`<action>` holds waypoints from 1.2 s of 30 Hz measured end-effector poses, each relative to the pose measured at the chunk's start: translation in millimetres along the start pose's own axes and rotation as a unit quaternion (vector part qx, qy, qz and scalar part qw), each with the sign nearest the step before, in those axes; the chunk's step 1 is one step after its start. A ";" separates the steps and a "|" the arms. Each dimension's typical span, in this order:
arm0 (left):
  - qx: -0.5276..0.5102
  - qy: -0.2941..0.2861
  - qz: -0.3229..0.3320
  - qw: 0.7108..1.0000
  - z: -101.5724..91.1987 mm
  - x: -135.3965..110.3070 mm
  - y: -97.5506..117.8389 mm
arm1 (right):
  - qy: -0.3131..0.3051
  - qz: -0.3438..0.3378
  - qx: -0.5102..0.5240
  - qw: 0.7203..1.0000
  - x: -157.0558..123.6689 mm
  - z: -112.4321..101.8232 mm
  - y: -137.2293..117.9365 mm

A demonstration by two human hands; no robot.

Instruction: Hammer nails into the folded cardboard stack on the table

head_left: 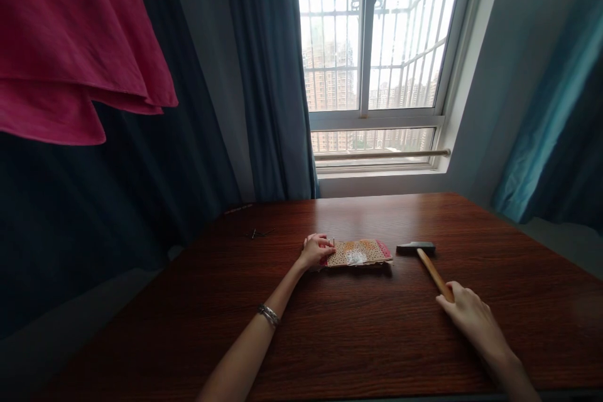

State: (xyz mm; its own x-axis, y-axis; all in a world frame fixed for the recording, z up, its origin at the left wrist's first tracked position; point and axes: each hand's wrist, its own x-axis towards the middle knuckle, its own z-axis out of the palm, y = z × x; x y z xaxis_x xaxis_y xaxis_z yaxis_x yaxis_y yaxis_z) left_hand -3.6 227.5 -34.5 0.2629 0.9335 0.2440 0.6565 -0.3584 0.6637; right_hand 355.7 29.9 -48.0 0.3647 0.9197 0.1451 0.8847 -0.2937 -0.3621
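A small flat board [358, 253] with a dotted, pink-edged top lies on the dark wooden table [330, 339]. My left hand [315, 250] rests at the board's left end, fingers pinched on a thin upright nail [333, 243]. To the right of the board lies a hammer [426, 260] with a dark head and a wooden handle. My right hand [466, 311] is wrapped around the near end of that handle, and the hammer's head rests on the table. A metal bracelet [269, 315] sits on my left wrist.
Several thin dark nails [258, 233] lie on the table at the far left. Blue curtains [268, 75] hang behind the table beside a barred window [377, 56]. A red cloth [70, 44] hangs at the upper left.
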 end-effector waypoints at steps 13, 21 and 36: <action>0.016 -0.018 -0.019 1.000 -0.2 0.6 0.3 | -0.263 0.026 0.694 0.669 -7.5 -30.4 -88.5; 0.026 0.003 -0.037 0.999 -5.1 -8.3 14.4 | -0.497 0.038 0.742 0.449 16.0 -6.9 -141.3; 0.022 0.003 -0.040 0.999 -8.7 -12.0 21.6 | -0.545 0.068 0.656 0.517 38.7 -11.2 -185.9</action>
State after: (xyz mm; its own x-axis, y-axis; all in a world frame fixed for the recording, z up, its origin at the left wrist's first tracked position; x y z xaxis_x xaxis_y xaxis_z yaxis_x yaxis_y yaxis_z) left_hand 1.3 208.7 -16.9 0.2041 0.9591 0.1960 0.7052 -0.2829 0.6501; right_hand 208.6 117.1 35.2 -0.6163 0.7238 -0.3104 -0.3484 -0.6040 -0.7168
